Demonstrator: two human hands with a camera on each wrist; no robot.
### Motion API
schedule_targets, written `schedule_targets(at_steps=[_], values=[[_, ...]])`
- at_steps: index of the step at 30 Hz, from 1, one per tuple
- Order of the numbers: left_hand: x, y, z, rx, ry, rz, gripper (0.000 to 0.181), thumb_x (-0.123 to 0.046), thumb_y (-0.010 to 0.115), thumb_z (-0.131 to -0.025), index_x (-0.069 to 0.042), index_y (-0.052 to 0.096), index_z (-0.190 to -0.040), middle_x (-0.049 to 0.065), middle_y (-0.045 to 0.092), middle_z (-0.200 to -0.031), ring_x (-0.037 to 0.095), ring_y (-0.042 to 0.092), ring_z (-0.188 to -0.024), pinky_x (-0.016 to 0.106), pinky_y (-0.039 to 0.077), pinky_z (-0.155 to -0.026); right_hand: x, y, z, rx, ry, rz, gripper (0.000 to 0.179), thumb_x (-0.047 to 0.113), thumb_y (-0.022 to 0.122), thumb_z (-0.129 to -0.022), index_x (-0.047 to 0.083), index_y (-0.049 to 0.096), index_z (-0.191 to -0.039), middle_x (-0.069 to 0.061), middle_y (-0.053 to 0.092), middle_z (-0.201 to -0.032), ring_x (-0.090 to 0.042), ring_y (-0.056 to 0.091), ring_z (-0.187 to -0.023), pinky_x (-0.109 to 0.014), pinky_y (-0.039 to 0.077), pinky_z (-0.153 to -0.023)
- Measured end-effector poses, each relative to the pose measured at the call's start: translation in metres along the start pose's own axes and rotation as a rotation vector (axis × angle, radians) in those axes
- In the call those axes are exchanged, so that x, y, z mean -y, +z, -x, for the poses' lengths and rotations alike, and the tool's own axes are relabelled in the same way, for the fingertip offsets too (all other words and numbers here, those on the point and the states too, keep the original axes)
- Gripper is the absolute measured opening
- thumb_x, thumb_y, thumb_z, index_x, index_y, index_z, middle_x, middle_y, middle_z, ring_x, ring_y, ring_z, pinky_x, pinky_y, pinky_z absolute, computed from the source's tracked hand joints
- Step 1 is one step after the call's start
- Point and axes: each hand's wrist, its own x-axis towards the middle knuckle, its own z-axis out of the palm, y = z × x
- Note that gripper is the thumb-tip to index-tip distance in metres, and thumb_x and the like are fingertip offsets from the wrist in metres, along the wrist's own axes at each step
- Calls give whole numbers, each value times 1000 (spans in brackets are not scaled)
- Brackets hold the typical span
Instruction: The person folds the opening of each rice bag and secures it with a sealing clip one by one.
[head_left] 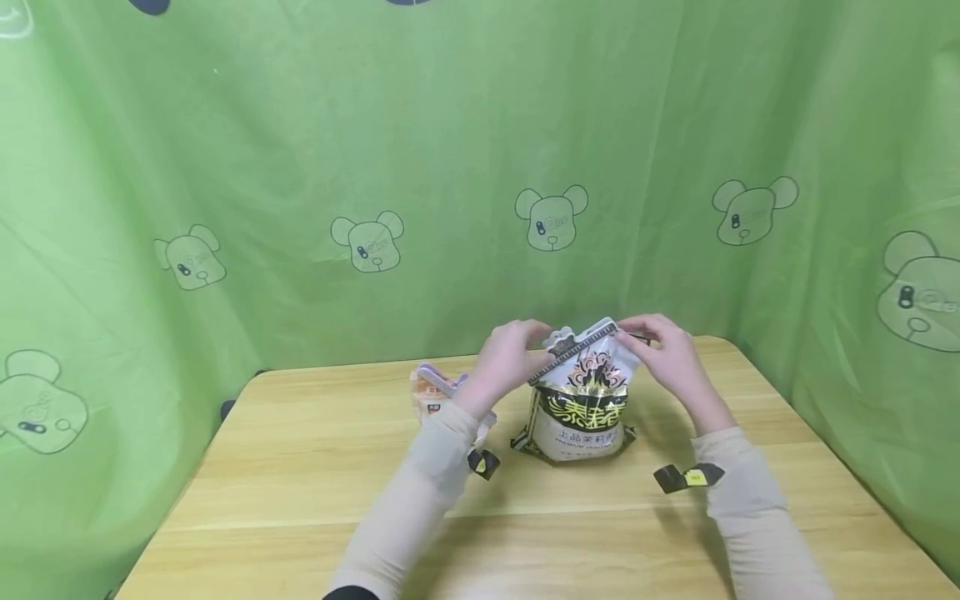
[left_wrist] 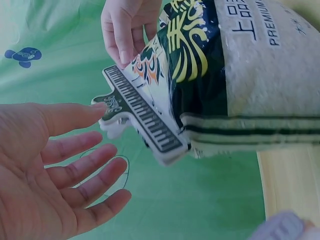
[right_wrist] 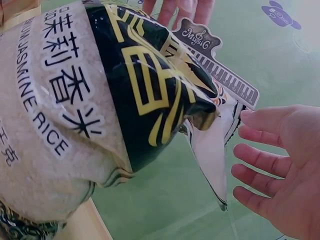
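Observation:
A bag of jasmine rice (head_left: pixel 581 433) stands upright on the table, its white top gathered into a slanted edge. Across that edge sits a bag clip (left_wrist: pixel 145 107) patterned with piano keys, with "Music" on its scalloped handle. My left hand (left_wrist: pixel 55 165) touches this handle with the thumb tip, while its other fingers spread loosely below, apart from the bag. On the other side, my right hand (right_wrist: pixel 290 165) has its thumb and forefinger tips right at the clip's far end and the bag's top edge. Its remaining fingers are spread beside a loose white corner of the bag.
Left of the rice, partly behind my left forearm, lies a smaller orange and white packet (head_left: pixel 431 406) with a purple clip (head_left: pixel 437 380) on it. The wooden table (head_left: pixel 315 467) ends close behind the bag at a green curtain (head_left: pixel 450 167) printed with bear heads.

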Motion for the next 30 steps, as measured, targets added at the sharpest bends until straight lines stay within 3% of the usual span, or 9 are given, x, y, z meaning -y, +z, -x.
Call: schedule_targets(at_steps=[12,19,30], values=[[28,-26,30,26,12,-102,39,-37,58,-84,-16,57,-116,0,61,-117,17,56,-107,37,44,-94,-10,-14,7,2,-38,21,39,36,55,-87,7,56,-113,-14,54,-116,-31,49,-108,-55,37,-94],[44,-44,49,-32,-39,-207,36,-41,57,-83,-21,59,-113,-1,61,-117,21,54,-109,46,40,-95,-13,-23,11,-12,-54,37,38,32,55,-87,4,57,-112,-16,55,-113,-28,49,-105,-53,36,-96],[77,-65,77,-144,-99,-224,38,-42,57,-83,-18,59,-113,2,62,-114,25,54,-105,47,40,-92,-22,-27,24,-4,-55,91,37,30,55,-88,1,56,-111,-19,57,-109,-32,50,-102,-55,37,-92]])
